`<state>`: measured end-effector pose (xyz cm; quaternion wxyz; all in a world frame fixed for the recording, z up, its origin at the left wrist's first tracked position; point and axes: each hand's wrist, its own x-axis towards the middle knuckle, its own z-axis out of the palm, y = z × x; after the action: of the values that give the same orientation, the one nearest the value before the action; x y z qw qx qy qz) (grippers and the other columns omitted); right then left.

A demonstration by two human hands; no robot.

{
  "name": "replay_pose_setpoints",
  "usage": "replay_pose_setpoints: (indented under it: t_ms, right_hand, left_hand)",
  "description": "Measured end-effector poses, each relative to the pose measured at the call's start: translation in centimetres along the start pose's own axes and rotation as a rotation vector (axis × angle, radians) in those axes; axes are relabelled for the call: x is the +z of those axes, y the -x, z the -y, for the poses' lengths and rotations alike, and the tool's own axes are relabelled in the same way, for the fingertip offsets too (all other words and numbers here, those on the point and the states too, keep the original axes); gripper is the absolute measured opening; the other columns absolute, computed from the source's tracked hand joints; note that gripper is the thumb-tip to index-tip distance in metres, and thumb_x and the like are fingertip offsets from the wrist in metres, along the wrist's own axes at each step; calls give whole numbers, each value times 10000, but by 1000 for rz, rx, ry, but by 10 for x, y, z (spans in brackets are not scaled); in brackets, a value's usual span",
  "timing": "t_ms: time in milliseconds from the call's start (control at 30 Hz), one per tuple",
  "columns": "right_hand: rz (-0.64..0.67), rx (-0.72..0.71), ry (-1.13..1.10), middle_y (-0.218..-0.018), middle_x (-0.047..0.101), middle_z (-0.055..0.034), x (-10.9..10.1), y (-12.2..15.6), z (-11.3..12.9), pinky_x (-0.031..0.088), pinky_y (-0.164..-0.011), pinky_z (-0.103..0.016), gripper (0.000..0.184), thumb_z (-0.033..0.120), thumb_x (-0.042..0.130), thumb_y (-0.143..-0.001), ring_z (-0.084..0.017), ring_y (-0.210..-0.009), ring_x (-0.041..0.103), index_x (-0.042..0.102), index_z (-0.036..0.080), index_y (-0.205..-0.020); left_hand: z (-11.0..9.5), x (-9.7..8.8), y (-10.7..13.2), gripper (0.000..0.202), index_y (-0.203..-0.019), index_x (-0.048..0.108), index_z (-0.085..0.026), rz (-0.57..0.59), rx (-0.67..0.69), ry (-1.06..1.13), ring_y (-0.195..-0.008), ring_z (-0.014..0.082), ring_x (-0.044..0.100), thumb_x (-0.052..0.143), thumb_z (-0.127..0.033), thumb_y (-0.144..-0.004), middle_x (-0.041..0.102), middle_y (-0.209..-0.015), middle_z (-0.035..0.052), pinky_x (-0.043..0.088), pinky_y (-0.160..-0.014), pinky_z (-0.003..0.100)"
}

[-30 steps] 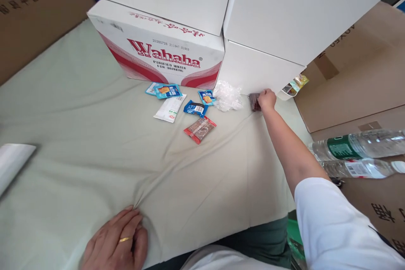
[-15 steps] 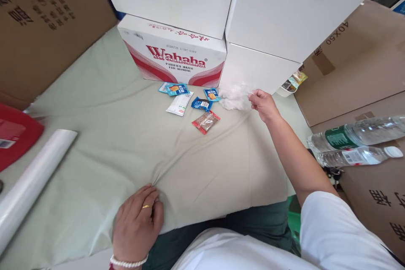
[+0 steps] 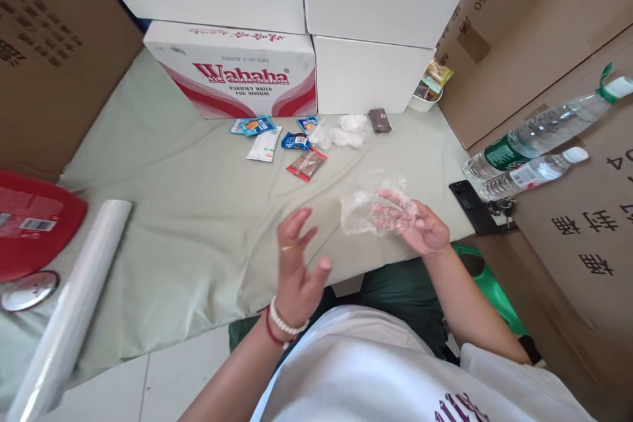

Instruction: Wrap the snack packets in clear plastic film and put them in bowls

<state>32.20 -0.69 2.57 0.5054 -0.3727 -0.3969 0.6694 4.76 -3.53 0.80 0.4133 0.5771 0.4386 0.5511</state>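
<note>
My right hand (image 3: 420, 227) holds a thin, crinkled clear plastic cover (image 3: 359, 211) above the near right part of the table. The cover spreads to the left, and my fingers show through it. My left hand (image 3: 297, 270) is raised over the front edge, fingers apart and holding nothing. Behind my hands lie crumpled pieces of clear plastic (image 3: 349, 132) and a dark brown packet (image 3: 380, 120). To their left are a red-edged snack packet (image 3: 306, 164), a dark blue packet (image 3: 295, 140), a white packet (image 3: 264, 145) and light blue packets (image 3: 258, 125).
A Wahaha carton (image 3: 237, 79) and white boxes (image 3: 368, 76) line the back. Two water bottles (image 3: 539, 175) and a black phone (image 3: 469, 204) are on the right. A roll of plastic film (image 3: 74, 310) and a red container (image 3: 39, 224) lie on the left.
My right hand has drawn back towards me with a clear plastic cover from the pile. My left hand has lifted off the tablecloth and moved right, its fingers opening. The view has shifted.
</note>
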Motion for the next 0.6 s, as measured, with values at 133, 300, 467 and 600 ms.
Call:
replay_pose_setpoints:
  t_ms: [133,300,467,600]
  right_hand:
    - [131,9,-13,-1546,583,-97,3,10,-19,464,-1090,-631,229,415,812,-684,-383,-1262,657,700,229,-756]
    - [3,27,4,-1382,694,-121,-21,14,-19,499,-1053,-602,291,425,814,-693,-326,-1054,746,612,216,-707]
    - [-144,110,31,-1137,757,-104,-42,16,-29,590,-889,-500,322,450,793,-731,-256,-887,735,558,229,-731]
    - [183,247,450,-1224,727,-98,-46,20,-19,557,-956,-424,253,446,754,-852,-245,-1061,704,676,209,-810]
  left_hand:
    - [11,39,-29,853,-1383,598,-282,150,-426,183,-1325,344,567,954,-422,-620,525,-1500,155,562,-932,405]
    - [37,19,-43,365,-841,709,-177,61,-627,398,-684,97,562,936,-362,-623,648,-777,-9,479,-659,237]
    - [33,-9,-42,358,-848,628,-227,-102,-657,588,-910,160,688,925,-340,-682,679,-917,-25,564,-765,293]
    - [35,-19,-43,373,-881,585,-251,-190,-711,705,-1207,281,688,913,-325,-719,739,-1104,2,592,-914,452]
